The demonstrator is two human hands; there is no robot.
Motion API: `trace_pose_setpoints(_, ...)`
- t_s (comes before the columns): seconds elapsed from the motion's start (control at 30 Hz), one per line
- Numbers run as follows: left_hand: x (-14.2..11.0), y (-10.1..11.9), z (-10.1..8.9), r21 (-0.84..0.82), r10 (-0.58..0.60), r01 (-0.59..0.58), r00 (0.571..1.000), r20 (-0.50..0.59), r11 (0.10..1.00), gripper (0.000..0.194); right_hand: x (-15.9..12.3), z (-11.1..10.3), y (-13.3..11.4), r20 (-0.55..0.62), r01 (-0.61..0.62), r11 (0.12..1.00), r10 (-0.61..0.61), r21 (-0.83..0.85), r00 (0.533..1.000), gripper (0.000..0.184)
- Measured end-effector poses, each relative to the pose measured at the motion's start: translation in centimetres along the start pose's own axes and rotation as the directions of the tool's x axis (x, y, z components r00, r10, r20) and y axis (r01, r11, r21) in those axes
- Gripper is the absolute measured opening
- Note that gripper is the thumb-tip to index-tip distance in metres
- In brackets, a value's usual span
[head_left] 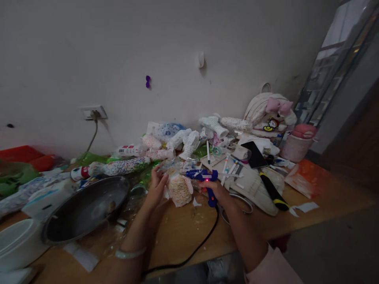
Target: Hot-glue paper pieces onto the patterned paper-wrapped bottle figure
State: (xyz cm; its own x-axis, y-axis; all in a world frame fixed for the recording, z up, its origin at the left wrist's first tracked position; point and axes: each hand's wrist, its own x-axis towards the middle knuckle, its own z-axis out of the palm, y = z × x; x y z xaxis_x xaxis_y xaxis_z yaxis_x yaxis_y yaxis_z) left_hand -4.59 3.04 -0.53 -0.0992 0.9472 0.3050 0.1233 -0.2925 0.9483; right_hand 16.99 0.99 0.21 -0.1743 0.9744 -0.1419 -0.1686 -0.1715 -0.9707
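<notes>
2 hands partly hide a blue glue gun and a dim, blurry wrapped bottle.

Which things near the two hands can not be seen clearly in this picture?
- Head view: glue gun nozzle tip, hidden behind the wrapped bottle.
- Right hand: fingers hidden by the gun's grip.
- Left hand: fingertips behind the bottle.
- Dark pan: contents too dim to tell.
</notes>
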Motion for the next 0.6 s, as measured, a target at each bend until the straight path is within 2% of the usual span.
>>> trace_pose_setpoints(0.3, 0.07, -0.21, -0.44, 0.055, -0.021, 0.021, 1.0, -0.012, 0.998, 0.05, 0.48, -0.21, 0.88, -0.029, -0.012, 1.0, 0.012, 0.016, 1.0, 0.019)
trace_pose_setpoints(0.43, 0.01, 0.15, -0.37, 0.017, 0.014, -0.015, 0.997, 0.07, 1.0, 0.05, 0.33, -0.12, 0.74, -0.031, -0.018, 1.0, 0.018, 0.005, 0.999, 0.019)
trace_pose_setpoints(0.6, -0.15, 0.32, -0.31, -0.059, 0.017, -0.009, 0.991, 0.136, 0.998, 0.062, 0.31, -0.07, 0.62, -0.019, -0.008, 1.0, 0.008, -0.012, 1.0, 0.017)
